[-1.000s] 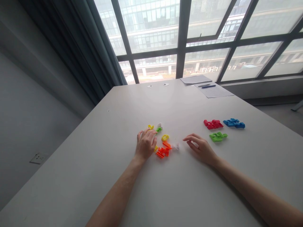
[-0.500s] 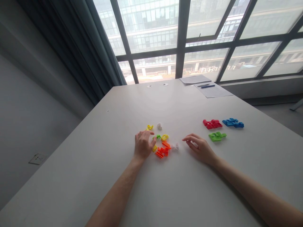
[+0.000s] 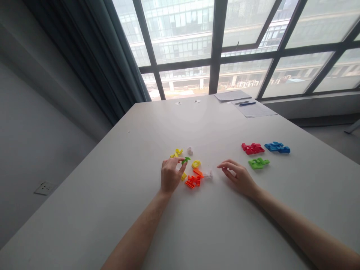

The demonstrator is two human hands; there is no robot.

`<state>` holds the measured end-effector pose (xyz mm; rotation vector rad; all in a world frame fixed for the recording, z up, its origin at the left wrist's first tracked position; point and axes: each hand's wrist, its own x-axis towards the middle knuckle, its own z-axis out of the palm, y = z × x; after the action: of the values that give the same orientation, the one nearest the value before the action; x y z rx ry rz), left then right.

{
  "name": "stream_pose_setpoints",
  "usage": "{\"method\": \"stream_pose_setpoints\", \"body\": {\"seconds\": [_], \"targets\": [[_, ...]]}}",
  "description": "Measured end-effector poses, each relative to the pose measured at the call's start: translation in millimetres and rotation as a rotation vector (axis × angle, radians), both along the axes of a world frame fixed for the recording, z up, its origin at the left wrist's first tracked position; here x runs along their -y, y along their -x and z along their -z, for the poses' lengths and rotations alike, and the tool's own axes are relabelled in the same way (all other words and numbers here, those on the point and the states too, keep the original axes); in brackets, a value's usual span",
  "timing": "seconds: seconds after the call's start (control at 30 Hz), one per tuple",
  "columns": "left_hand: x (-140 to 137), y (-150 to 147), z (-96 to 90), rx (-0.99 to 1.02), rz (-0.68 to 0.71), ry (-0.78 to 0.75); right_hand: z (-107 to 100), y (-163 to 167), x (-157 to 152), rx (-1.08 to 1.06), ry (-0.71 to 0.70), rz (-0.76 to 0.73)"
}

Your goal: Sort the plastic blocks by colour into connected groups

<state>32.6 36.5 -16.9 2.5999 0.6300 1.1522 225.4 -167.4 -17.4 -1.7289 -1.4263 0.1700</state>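
Note:
Between thumb and fingertips, my left hand (image 3: 171, 173) pinches a small green plastic piece (image 3: 186, 160). Yellow pieces (image 3: 177, 152) lie just beyond that hand, and another yellow piece (image 3: 183, 176) is partly hidden beside its thumb. A yellow ring-like piece (image 3: 196, 164) and orange pieces (image 3: 193, 181) are to its right, along with a clear piece (image 3: 208, 174). A whitish piece (image 3: 190, 150) sits behind them. My right hand (image 3: 234, 173) rests on the table with its fingers apart and nothing in them, nearest to the clear piece.
On the right of the white table (image 3: 197, 228) are groups of red pieces (image 3: 252, 148), blue pieces (image 3: 277, 147) and green pieces (image 3: 258, 163). Paper sheets (image 3: 257, 110) with pens (image 3: 247, 103) lie at the far right, near the window.
My left hand has closed its fingertips on the green piece and lifted it slightly from among the others. My right hand has stayed in place.

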Motion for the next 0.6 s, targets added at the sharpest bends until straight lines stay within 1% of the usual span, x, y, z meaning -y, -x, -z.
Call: {"method": "stream_pose_setpoints", "body": {"seconds": [0.13, 0.27, 0.4, 0.6], "targets": [[18.6, 0.1, -9.0, 0.075, 0.165, -0.187, -7.2, 12.1, -1.1, -0.081, -0.008, 0.022], [40.0, -1.5, -16.4, 0.072, 0.29, -0.321, -12.5, 28.7, -2.6, -0.162, 0.024, -0.045], [50.9, -2.0, -19.9, 0.079, 0.354, -0.386, -12.1, 37.6, -3.0, -0.175, 0.036, -0.056], [52.5, -1.7, -19.4, 0.063, 0.389, -0.406, -10.1, 38.2, -3.7, -0.168, 0.039, -0.046]]}}
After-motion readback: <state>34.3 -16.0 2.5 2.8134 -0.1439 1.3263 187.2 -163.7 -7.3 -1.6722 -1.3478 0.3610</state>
